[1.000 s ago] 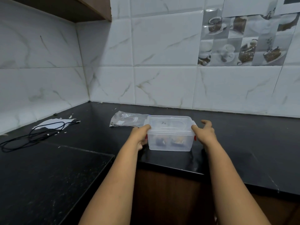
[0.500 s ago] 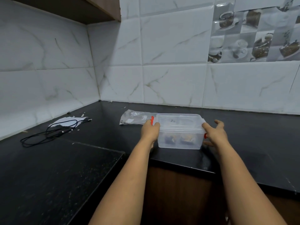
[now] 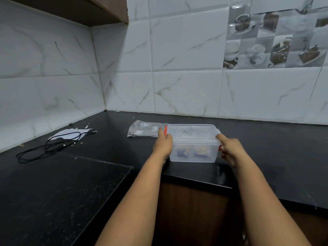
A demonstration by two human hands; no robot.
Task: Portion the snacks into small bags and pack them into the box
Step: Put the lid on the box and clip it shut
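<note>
A clear plastic box (image 3: pixel 193 144) with its lid on stands near the front edge of the black counter (image 3: pixel 266 144). Two small bags of snacks (image 3: pixel 191 151) show dimly through its front wall. My left hand (image 3: pixel 164 144) grips the box's left end at a red latch (image 3: pixel 165 130). My right hand (image 3: pixel 230 148) grips the right end, its thumb on the lid rim and a red latch partly hidden under the fingers. A crumpled clear snack packet (image 3: pixel 144 128) lies flat just behind and left of the box.
A black cable (image 3: pixel 48 148) lies coiled on the left part of the counter, over a piece of white paper (image 3: pixel 65 134) with small torn scraps around it. Tiled walls close the back and left. A lower black surface (image 3: pixel 62 197) fills the front left.
My right hand has closed in onto the box's right end, thumb now on the lid rim. My left hand stays at the left latch. The view shifted slightly.
</note>
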